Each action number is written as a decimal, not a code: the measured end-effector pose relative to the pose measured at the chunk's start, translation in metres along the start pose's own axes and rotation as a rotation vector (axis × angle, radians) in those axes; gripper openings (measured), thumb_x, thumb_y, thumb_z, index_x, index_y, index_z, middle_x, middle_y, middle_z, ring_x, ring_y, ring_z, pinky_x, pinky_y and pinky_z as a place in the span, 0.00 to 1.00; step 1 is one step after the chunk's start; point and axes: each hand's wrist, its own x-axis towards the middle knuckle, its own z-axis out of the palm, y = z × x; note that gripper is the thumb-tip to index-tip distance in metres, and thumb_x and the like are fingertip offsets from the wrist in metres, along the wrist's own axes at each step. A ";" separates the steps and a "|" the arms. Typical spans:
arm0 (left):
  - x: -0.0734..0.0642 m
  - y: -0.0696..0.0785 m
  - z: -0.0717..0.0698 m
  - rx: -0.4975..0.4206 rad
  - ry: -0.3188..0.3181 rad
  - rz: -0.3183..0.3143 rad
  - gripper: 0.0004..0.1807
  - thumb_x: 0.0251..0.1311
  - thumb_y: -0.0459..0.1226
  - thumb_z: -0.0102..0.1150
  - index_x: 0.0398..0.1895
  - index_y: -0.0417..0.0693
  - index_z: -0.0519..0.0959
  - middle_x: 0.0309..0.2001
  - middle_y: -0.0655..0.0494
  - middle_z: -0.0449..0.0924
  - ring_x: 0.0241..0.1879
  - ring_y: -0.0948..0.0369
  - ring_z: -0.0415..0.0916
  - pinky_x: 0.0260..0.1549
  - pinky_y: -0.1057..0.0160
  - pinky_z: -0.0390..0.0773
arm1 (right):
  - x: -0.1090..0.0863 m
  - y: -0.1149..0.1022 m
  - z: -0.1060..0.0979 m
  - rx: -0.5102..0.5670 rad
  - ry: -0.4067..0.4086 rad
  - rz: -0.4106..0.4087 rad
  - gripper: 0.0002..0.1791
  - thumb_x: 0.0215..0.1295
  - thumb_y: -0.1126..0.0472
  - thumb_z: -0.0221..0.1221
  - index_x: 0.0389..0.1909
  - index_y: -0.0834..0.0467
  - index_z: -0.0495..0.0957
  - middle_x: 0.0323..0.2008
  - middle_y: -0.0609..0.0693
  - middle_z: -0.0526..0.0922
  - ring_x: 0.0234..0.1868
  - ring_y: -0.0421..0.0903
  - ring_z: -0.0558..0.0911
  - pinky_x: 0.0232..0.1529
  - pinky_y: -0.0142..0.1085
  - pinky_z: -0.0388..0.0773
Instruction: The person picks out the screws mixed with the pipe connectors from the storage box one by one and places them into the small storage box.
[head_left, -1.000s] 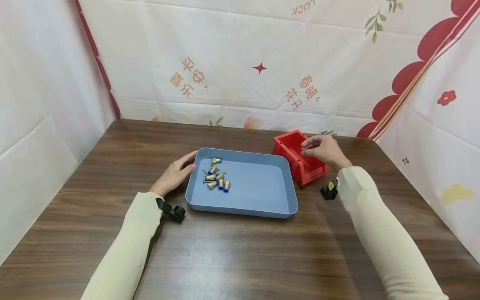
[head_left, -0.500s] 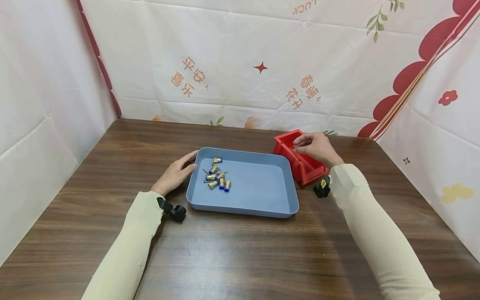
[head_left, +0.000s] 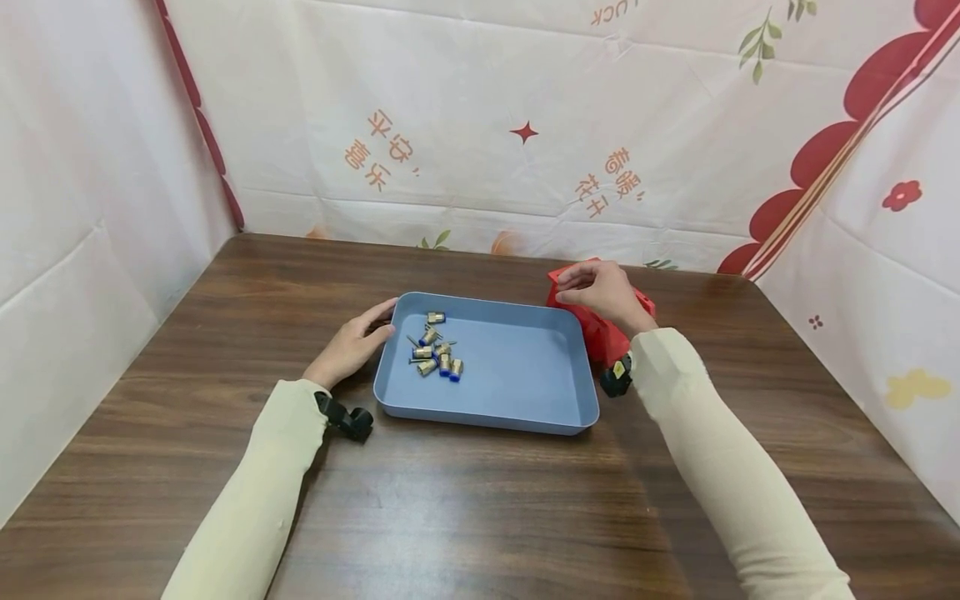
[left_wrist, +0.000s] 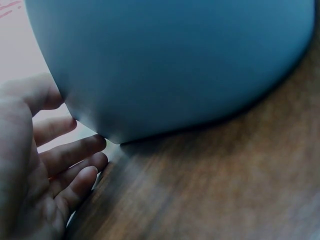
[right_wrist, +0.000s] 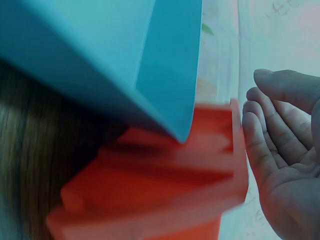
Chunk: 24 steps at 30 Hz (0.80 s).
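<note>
Though partly hidden, red bin seems plastic; tray blue.

Brn wood tbl, wht printed cloth bhnd.

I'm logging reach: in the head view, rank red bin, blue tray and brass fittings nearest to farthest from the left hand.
1. Blue tray, at the left hand
2. Brass fittings, tray's left side
3. Red bin, by tray's far-right corner
</note>
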 end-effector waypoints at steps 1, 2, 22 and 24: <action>0.000 0.000 0.000 -0.001 0.001 0.001 0.30 0.73 0.41 0.44 0.75 0.50 0.53 0.71 0.42 0.60 0.69 0.46 0.59 0.65 0.44 0.62 | 0.001 -0.002 0.002 -0.002 -0.007 -0.018 0.15 0.58 0.61 0.66 0.45 0.63 0.81 0.42 0.58 0.85 0.36 0.39 0.81 0.40 0.29 0.78; 0.000 0.000 0.000 -0.003 0.002 0.002 0.30 0.73 0.41 0.44 0.75 0.49 0.53 0.70 0.42 0.60 0.69 0.46 0.59 0.65 0.44 0.62 | 0.001 -0.004 0.004 0.001 -0.016 -0.036 0.15 0.58 0.62 0.66 0.45 0.64 0.81 0.42 0.58 0.85 0.36 0.39 0.82 0.40 0.29 0.78; 0.005 -0.004 -0.002 0.006 0.010 0.000 0.29 0.72 0.42 0.44 0.74 0.52 0.56 0.70 0.44 0.62 0.69 0.48 0.60 0.65 0.45 0.61 | 0.013 -0.029 0.065 0.042 -0.137 -0.076 0.16 0.56 0.65 0.67 0.45 0.64 0.81 0.41 0.60 0.84 0.39 0.50 0.83 0.45 0.36 0.81; 0.005 -0.004 -0.001 0.009 0.010 -0.003 0.29 0.72 0.42 0.44 0.74 0.52 0.56 0.69 0.44 0.63 0.68 0.48 0.61 0.65 0.45 0.62 | 0.014 -0.032 0.072 0.052 -0.152 -0.087 0.15 0.55 0.66 0.67 0.44 0.64 0.82 0.40 0.60 0.85 0.39 0.50 0.83 0.45 0.37 0.81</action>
